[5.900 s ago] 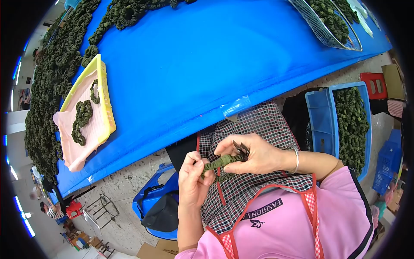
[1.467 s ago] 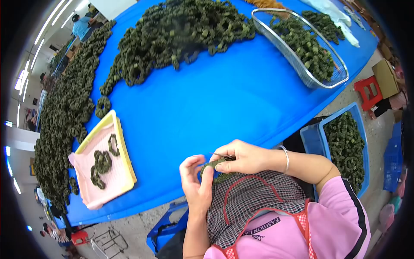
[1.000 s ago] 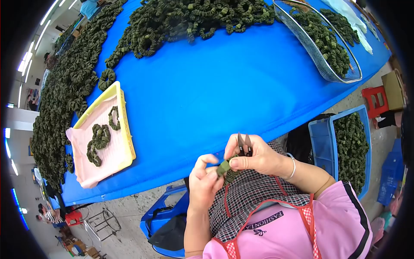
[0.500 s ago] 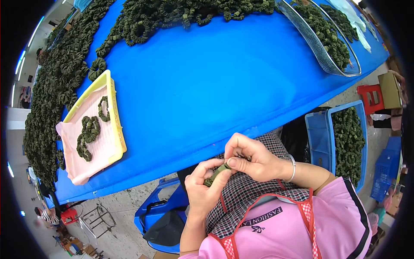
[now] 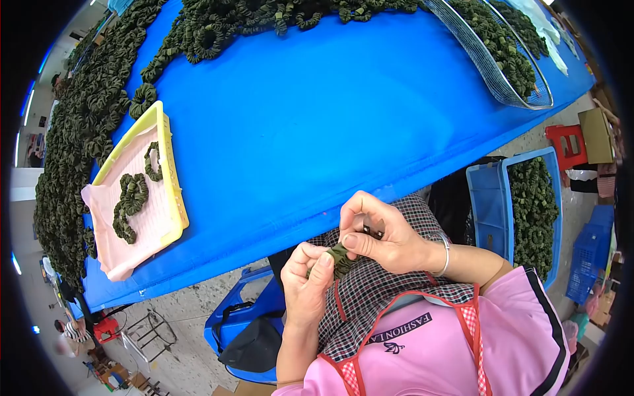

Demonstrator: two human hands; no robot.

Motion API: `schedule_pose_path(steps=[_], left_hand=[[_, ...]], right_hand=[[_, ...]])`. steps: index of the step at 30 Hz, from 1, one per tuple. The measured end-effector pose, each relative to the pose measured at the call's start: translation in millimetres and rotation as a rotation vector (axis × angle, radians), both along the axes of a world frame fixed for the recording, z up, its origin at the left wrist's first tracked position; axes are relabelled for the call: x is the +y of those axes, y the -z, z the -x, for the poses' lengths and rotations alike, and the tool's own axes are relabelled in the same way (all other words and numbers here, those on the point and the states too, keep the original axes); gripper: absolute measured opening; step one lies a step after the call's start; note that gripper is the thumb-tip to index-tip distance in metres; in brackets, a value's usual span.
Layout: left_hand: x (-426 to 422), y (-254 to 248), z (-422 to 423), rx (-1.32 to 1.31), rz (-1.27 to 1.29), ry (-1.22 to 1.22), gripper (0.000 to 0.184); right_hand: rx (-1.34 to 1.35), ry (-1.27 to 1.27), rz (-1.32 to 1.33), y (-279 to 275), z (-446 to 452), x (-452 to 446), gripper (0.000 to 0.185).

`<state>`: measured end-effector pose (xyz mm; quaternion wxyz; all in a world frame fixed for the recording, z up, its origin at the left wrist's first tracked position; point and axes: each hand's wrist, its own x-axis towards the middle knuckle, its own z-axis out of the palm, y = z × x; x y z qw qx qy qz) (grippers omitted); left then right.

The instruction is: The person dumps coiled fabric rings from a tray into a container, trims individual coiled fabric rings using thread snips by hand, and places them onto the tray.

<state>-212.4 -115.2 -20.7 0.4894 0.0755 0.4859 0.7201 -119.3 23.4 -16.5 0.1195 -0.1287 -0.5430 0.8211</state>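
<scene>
In the head view, the person's left hand (image 5: 305, 280) and right hand (image 5: 386, 244) are meeting in front of the checked apron (image 5: 389, 290), near the edge of the blue table (image 5: 297, 145). The left fingers are closing around one end of a green scrunchie (image 5: 343, 264), while the right thumb and fingers are pinching its other end. The right hand is also keeping small dark scissors (image 5: 372, 231) tucked in its palm, partly hidden, and a silver bracelet (image 5: 446, 256) is circling that wrist. On the table, a yellow tray (image 5: 173, 185) is standing to the left, its pink liner (image 5: 148, 234) bearing gathered green rings (image 5: 132, 195). A heap of scrunchies (image 5: 247, 16) is lying along the far side, a longer pile (image 5: 72, 138) is running down the left, and a wire basket (image 5: 485, 76) is holding more at the right. Beside the person's right side, a light blue crate (image 5: 493, 214) is containing further green pieces (image 5: 531, 214).
</scene>
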Motion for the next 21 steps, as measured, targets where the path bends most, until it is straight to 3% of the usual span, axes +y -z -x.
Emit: schedule_pose_path(steps=[3, 4, 7, 11, 14, 17, 21], left_hand=[[-1, 0, -5, 0.525, 0.195, 0.025, 0.017], [4, -15, -5, 0.651, 0.315, 0.053, 0.021], [1, -6, -5, 1.090, 0.279, 0.039, 0.014], [-3, -6, -11, 1.101, 0.273, -0.051, 0.011], [-7, -16, -11, 0.785, 0.355, 0.081, 0.010], [-7, -12, -8, 0.246, 0.163, 0.038, 0.010], [-5, -4, -5, 0.159, 0.088, 0.080, 0.014]], right_hand=[[0.018, 0.020, -0.011, -3, 2, -2, 0.014], [-0.023, 0.004, -0.140, -6, 1, -2, 0.014], [-0.095, -0.026, -0.422, -14, 1, 0, 0.016], [-0.065, 0.018, -0.416, -11, 1, -2, 0.018], [-0.069, 0.021, -0.271, -4, -1, -5, 0.017], [-0.046, 0.020, -0.099, -4, -1, -4, 0.015], [-0.031, 0.003, 0.011, -8, 1, 1, 0.016]])
